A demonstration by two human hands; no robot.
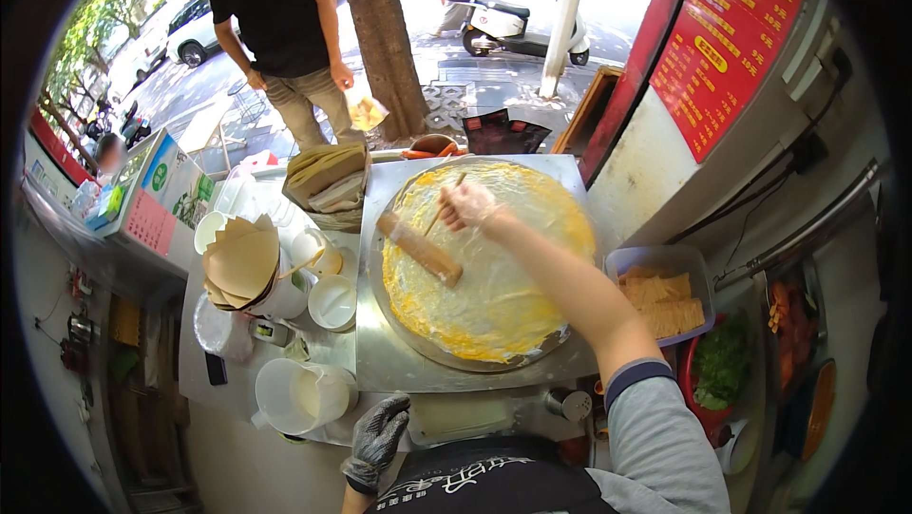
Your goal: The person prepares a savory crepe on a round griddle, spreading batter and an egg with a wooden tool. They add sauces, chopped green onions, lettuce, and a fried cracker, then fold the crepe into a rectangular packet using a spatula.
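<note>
Crepe (494, 295) covers most of the round griddle (399, 343), centre of the counter; yellow egg around the edge, paler in the middle. Right hand (465, 205) in a clear plastic glove, arm stretched out across the griddle to about 12 o'clock, fingers closed around the thin stick of a wooden spreader (420, 248). The spreader's bar lies on the crepe at roughly 10 o'clock, angled. Left hand (377, 438) in a grey knit glove, low at the counter's near edge, fingers loosely curled, holding nothing, just beside a white jug (299, 398) with pale batter in it.

Containers: grey tub (665, 257) at 3 o'clock of the griddle, holds stacked golden crackers (665, 300). Red bowl (691, 383) at 4 o'clock, green lettuce inside. At 9 o'clock, a stack of brown paper cones (242, 262) sits in a white holder, white cups (332, 302) next to it; contents of the cups unclear. Brown paper bags (325, 177) at 11 o'clock. A person in a black shirt (275, 1) stands beyond the counter, holding a small bag.
</note>
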